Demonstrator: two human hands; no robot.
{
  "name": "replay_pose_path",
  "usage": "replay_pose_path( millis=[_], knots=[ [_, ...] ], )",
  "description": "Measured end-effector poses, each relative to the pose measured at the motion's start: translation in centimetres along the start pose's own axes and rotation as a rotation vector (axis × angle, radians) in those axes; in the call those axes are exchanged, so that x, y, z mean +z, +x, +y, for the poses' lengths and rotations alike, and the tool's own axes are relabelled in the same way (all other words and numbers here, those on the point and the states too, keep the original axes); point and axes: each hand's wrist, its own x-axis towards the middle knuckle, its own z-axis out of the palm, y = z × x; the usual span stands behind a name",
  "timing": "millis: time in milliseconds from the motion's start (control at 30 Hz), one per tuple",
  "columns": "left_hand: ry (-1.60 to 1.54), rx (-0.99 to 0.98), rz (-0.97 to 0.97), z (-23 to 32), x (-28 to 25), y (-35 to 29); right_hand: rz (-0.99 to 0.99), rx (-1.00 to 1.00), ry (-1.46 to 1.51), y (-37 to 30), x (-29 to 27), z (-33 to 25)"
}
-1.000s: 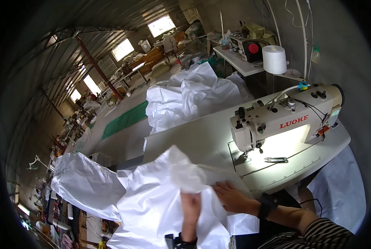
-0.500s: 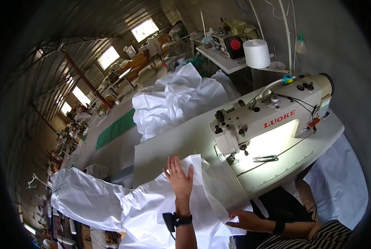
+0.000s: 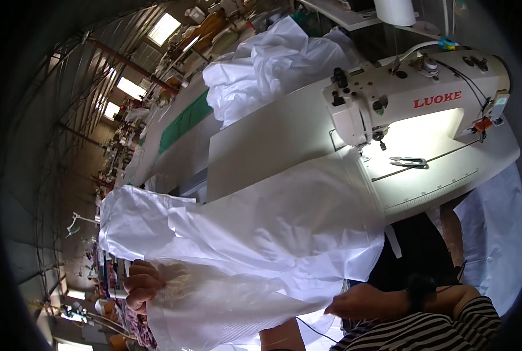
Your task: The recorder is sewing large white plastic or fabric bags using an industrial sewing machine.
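Observation:
A large piece of thin white fabric (image 3: 272,228) is spread from the sewing table toward me and hangs over its near edge. My left hand (image 3: 141,285) grips the fabric's lower left edge, fingers closed on it. My right hand (image 3: 363,302), wearing a dark wristband, pinches the fabric's lower right edge. A white industrial sewing machine (image 3: 416,96) stands on the table (image 3: 272,140) to the upper right, its lamp lighting the bed. The fabric's far corner lies just left of the needle (image 3: 382,143).
Small thread snips (image 3: 408,160) lie on the machine bed. A heap of white fabric (image 3: 267,64) is piled at the table's far end. More white cloth (image 3: 495,234) hangs at the right. Other workstations run down the long hall at the left.
My left hand has dropped from flat on the fabric's middle to its lower left edge. Both hands now hold the fabric stretched out wide. The view has tilted closer to the table.

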Motion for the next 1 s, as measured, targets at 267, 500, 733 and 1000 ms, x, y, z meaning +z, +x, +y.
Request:
replay_pose_path(
  millis=[267, 500, 733, 1000],
  knots=[
    [-0.036, 0.007, -0.129, 3.7, -2.2, 3.1, 0.238, -0.307, 0.125, 8.0, -0.1, -1.7],
    [0.22, -0.2, -0.093, 5.6, -4.6, 2.2, 0.22, -0.249, -0.051, -0.3, 1.4, -0.3],
    [-0.033, -0.003, -0.121, 2.9, -2.2, 3.7, 0.128, -0.13, 0.392, 5.2, 0.0, -0.9],
    [0.031, -0.094, -0.003, 2.1, -2.3, 2.2, 0.483, -0.494, -0.16, 1.4, -0.8, 0.2]
  ],
)
